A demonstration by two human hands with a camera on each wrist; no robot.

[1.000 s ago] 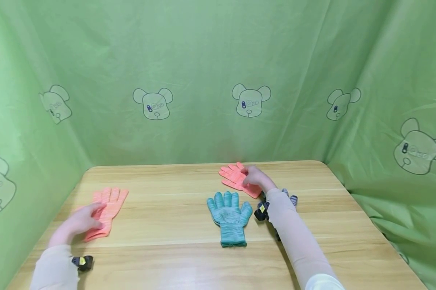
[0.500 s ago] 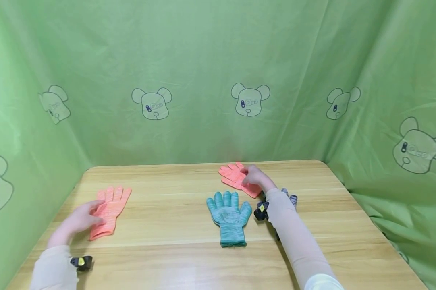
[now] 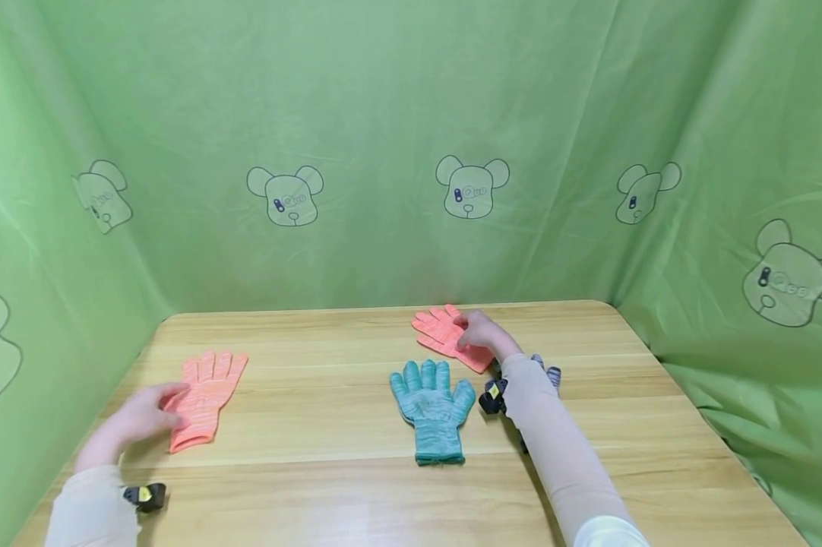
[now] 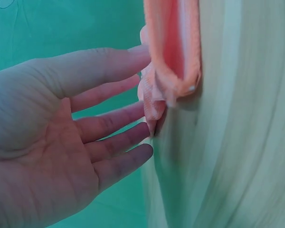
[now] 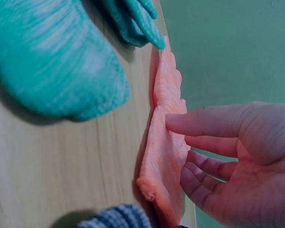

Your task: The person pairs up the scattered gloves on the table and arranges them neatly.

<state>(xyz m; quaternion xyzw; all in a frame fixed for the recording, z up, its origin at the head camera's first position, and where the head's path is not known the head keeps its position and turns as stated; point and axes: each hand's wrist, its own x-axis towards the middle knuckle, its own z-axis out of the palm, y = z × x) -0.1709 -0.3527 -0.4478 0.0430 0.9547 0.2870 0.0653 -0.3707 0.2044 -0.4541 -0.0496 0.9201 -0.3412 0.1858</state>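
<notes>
At the left of the table, an orange knit work glove [image 3: 209,395] lies flat, its finger ends toward the far edge. My left hand [image 3: 140,414] is beside it; in the left wrist view its fingers are spread and nearly straight, with fingertips at the glove's cuff [image 4: 180,85]. A second orange glove [image 3: 441,332] lies at the back, right of centre. My right hand [image 3: 481,333] rests on it, thumb [image 5: 180,123] touching its surface and the other fingers loosely bent at its edge. A teal glove [image 3: 437,414] lies palm up nearer me.
A dark striped glove [image 3: 553,377] lies partly hidden under the right forearm [image 3: 554,433]. Wooden tabletop [image 3: 301,425] stretches between the hands. A green curtain [image 3: 384,251] with bear prints stands behind and at both sides.
The left orange glove has shifted slightly right and straightened, then stayed put. My left hand has since drawn back left from it. The right hand and its glove have not visibly moved.
</notes>
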